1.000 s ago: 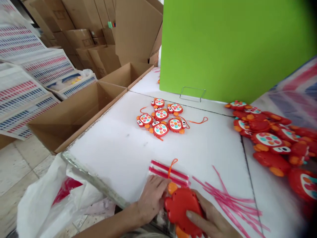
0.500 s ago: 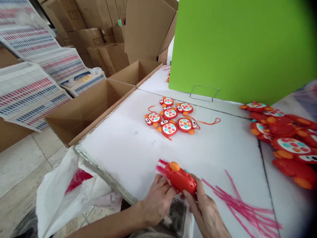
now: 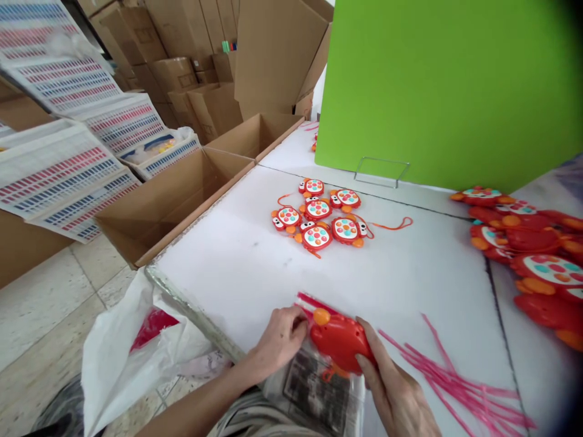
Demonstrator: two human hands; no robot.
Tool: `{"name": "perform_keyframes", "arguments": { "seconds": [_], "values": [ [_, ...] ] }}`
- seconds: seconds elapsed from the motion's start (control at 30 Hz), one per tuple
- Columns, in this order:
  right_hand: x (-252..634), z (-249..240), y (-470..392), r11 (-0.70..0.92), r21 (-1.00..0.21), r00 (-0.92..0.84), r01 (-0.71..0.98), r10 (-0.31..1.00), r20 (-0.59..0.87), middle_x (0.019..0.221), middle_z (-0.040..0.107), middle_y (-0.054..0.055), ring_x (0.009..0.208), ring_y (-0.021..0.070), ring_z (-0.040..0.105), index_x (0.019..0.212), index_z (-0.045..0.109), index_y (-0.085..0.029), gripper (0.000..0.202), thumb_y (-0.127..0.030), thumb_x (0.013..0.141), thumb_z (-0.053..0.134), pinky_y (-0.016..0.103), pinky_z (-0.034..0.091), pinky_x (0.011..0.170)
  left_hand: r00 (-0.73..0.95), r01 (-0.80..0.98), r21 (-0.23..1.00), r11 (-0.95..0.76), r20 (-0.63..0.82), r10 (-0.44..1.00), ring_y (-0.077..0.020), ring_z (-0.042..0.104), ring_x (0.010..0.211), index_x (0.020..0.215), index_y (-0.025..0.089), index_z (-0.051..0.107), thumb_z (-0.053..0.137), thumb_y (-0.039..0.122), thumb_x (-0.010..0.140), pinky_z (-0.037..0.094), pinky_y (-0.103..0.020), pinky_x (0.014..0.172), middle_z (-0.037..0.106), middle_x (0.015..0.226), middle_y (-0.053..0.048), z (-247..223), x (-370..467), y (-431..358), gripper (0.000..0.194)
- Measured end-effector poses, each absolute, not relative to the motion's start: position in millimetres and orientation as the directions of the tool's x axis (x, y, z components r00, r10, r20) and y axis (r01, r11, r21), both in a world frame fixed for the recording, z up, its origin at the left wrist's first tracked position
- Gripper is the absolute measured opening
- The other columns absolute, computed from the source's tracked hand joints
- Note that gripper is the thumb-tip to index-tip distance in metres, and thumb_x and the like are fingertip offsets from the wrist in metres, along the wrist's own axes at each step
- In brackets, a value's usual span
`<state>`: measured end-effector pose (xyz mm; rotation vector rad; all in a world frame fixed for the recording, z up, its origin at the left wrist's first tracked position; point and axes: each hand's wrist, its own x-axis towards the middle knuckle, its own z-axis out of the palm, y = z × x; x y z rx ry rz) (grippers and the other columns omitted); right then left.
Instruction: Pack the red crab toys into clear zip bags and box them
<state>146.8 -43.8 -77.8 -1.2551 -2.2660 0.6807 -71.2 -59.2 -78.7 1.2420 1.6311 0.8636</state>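
Observation:
My right hand [image 3: 387,376] grips a red toy [image 3: 339,343] by its right side, thumb on the near face. Its plain red back and an orange foot face me, and an orange cord loop hangs below. At the toy's left edge, my left hand [image 3: 282,337] pinches a pink plastic strip [image 3: 312,298] that runs behind the toy. What joins the strip to the toy is hidden. Beneath my hands, at the table's near edge, lies a clear plastic packet with a dark panel [image 3: 314,385]. Loose pink strips [image 3: 469,376] lie right of my right hand.
Several red toys with coloured buttons [image 3: 317,209] lie mid-table, and more are piled [image 3: 542,243] at right. A green board [image 3: 437,91] stands behind. Open cardboard boxes [image 3: 177,194] line the left edge, near a white bag [image 3: 113,352] and plastic crates [image 3: 59,176].
The toy has turned so more of its back shows. My left hand has shifted up and left from under it to the pink strip. The view has swung slightly left.

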Motion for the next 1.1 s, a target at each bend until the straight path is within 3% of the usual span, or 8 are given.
{"name": "perform_keyframes", "arguments": {
  "seconds": [0.1,0.2,0.3,0.47,0.6,0.83,1.0,1.1],
  "values": [
    [149.3,-71.6,-37.7,0.492,-0.616,-0.577,0.615,0.813,0.074,0.109,0.069,0.005,0.091,0.018,0.069,0.133,0.044,-0.029,0.041,-0.026,0.094,0.034,0.024,0.055,0.072,-0.115,0.291,0.919,0.268,-0.244,0.963,-0.012,0.052,0.055,0.068,0.014,0.057,0.044,0.021,0.08,0.035,-0.021,0.052,0.059,0.061,-0.002,-81.3,-64.0,-54.8,0.019],
    [145.7,-65.1,-35.2,0.54,-0.602,-0.697,0.589,0.715,-0.04,0.088,0.072,0.0,0.074,0.0151,0.069,0.101,0.065,-0.031,0.033,-0.028,0.095,0.033,0.023,0.054,0.065,-0.089,0.227,0.934,0.274,-0.26,0.961,-0.0127,0.056,0.056,0.067,0.014,0.054,0.041,0.024,0.082,0.04,-0.021,0.054,0.061,0.062,-0.003,-76.6,-59.7,-52.1,0.022],
    [138.6,-61.7,-36.2,0.575,-0.515,-0.687,0.636,0.725,-0.038,0.078,0.067,0.0,0.06,0.0142,0.066,0.083,0.066,-0.028,0.04,-0.032,0.096,0.029,0.023,0.05,0.052,-0.066,0.122,0.948,0.294,-0.288,0.955,-0.0143,0.059,0.06,0.07,0.014,0.056,0.042,0.027,0.081,0.043,-0.023,0.057,0.063,0.065,-0.004,-72.4,-58.1,-51.8,0.022],
    [120.0,-61.1,-40.1,0.542,-0.47,-0.541,0.697,0.827,0.151,0.084,0.068,0.002,0.069,0.0156,0.066,0.091,0.063,-0.026,0.028,-0.033,0.094,0.036,0.024,0.049,0.056,0.043,-0.051,0.917,0.396,-0.394,0.918,-0.0156,0.059,0.061,0.073,0.012,0.061,0.049,0.026,0.074,0.045,-0.025,0.059,0.064,0.066,-0.005,-74.4,-59.1,-55.7,0.019],
    [97.8,-62.6,-39.6,0.531,-0.476,-0.508,0.701,0.841,0.188,0.087,0.069,0.004,0.075,0.0172,0.066,0.093,0.062,-0.023,0.024,-0.024,0.093,0.038,0.025,0.049,0.061,0.086,0.036,0.939,0.342,-0.344,0.935,-0.0139,0.054,0.059,0.073,0.012,0.062,0.047,0.021,0.074,0.04,-0.023,0.056,0.06,0.064,-0.002,-74.5,-58.7,-56.3,0.017],
    [79.6,-62.7,-31.8,0.537,-0.46,-0.533,0.707,0.832,0.153,0.076,0.067,0.004,0.069,0.0172,0.063,0.08,0.061,-0.02,0.023,-0.011,0.087,0.041,0.025,0.045,0.061,0.066,0.389,0.911,0.138,-0.177,0.982,-0.014,0.05,0.062,0.07,0.014,0.059,0.041,0.016,0.081,0.034,-0.022,0.057,0.058,0.065,-0.002,-60.6,-52.2,-59.3,0.021],
    [105.7,-54.9,-34.0,0.312,-0.68,-0.314,0.663,0.941,0.126,0.067,0.065,0.0,0.057,0.0144,0.06,0.077,0.058,-0.022,0.017,-0.027,0.086,0.046,0.025,0.046,0.057,0.141,0.406,0.907,0.116,-0.187,0.972,-0.0157,0.06,0.071,0.088,0.017,0.063,0.038,0.022,0.088,0.043,-0.024,0.067,0.066,0.078,-0.004,-59.0,-54.9,-63.7,0.025],
    [172.2,-62.6,-38.8,0.045,-0.684,-0.037,0.728,0.999,0.027,0.067,0.067,0.001,0.055,0.0171,0.062,0.081,0.06,-0.025,0.017,-0.039,0.081,0.05,0.026,0.047,0.053,0.109,0.243,0.936,0.253,-0.286,0.952,-0.0175,0.063,0.071,0.088,0.014,0.059,0.04,0.03,0.087,0.048,-0.026,0.064,0.066,0.082,-0.007,-68.5,-60.9,-64.8,0.025]
  ]
}}
